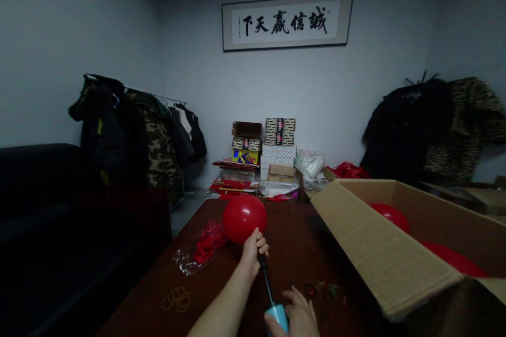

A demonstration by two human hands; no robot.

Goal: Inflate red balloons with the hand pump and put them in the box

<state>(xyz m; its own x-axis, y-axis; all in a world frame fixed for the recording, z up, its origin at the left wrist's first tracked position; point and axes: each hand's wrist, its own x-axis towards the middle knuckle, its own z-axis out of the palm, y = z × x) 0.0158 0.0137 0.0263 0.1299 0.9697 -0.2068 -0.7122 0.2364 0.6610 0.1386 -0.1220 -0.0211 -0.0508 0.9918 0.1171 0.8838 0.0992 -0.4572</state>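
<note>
A round, inflated red balloon (pixel 245 218) stands over the dark brown table. My left hand (pixel 255 250) is closed around the black nozzle end of a hand pump, right below the balloon, with the balloon's neck hidden in its fingers. The pump's thin rod runs down to a light blue body (pixel 278 317). Around that body is my right hand (pixel 296 313), thumb on one side and some fingers partly extended on the other. Left of the balloon, a clear bag with red uninflated balloons (pixel 205 245) lies on the table (pixel 221 289).
Yellowish rubber bands (pixel 176 299) lie at the table's left; dark and green bands (pixel 328 290) are on the right. An open cardboard box (pixel 379 242) holding red balloons (pixel 391 217) stands at the right. Stacked boxes (pixel 279 160) are behind the table, a black sofa (pixel 39 210) at left.
</note>
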